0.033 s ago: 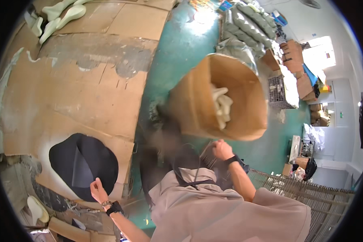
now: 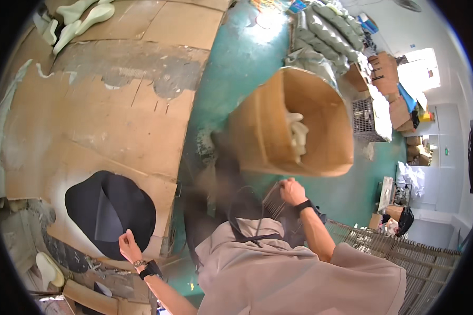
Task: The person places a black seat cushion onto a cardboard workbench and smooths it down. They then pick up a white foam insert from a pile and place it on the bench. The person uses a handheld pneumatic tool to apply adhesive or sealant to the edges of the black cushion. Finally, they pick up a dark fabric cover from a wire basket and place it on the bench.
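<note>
My left hand [image 2: 131,247], with a dark band at its wrist, is over the lower edge of a black rounded sheet [image 2: 123,210] with a fold across it. Its fingers are curled together; whether they grip the edge cannot be seen. The sheet lies on the cardboard-covered table [image 2: 105,126]. My right hand [image 2: 293,192], also banded at the wrist, is closed just below the rim of a tall open cardboard box [image 2: 260,131] and seems apart from it. Anything inside that fist is hidden. Several cream, saddle-shaped pieces [image 2: 298,136] lie within the box.
More cream saddle-shaped pieces [image 2: 92,20] sit at the table's far left, and one [image 2: 48,270] stands near left. Grey wrapped bundles [image 2: 328,31] are stacked behind the box. A crate [image 2: 363,116] is to its right. A slatted rack [image 2: 394,249] runs beside me at the right.
The cardboard box appears slightly farther right and higher in the picture. My right hand shows a wider gap to its rim. My left hand stays at the black sheet's edge.
</note>
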A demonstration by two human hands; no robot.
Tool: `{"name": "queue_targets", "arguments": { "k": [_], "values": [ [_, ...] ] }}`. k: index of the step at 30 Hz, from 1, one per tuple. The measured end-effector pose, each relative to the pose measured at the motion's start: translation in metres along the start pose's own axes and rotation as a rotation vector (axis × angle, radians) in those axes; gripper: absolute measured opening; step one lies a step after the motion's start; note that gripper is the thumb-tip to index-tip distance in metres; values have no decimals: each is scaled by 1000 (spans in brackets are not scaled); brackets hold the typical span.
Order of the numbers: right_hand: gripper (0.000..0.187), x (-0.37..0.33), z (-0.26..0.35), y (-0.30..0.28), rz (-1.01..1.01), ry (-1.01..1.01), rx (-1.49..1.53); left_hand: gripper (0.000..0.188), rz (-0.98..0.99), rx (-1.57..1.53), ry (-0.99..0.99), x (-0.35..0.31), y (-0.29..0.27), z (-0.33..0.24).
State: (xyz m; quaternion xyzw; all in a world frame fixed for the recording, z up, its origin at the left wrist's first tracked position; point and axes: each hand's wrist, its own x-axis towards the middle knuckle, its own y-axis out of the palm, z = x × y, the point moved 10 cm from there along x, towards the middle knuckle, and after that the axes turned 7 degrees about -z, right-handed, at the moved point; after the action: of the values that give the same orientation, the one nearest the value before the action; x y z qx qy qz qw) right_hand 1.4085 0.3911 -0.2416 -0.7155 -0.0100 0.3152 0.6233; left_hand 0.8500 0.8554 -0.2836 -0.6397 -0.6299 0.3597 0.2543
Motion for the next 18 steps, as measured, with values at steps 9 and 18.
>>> {"name": "queue_targets", "arguments": {
  "k": [9,18],
  "values": [
    [37,48,39,23,214,-169,377,39,-296,279,501,-9,8,-148],
    [31,135,57,105,223,-292,459,54,-472,531,679,-6,75,-154]
  ]
}}
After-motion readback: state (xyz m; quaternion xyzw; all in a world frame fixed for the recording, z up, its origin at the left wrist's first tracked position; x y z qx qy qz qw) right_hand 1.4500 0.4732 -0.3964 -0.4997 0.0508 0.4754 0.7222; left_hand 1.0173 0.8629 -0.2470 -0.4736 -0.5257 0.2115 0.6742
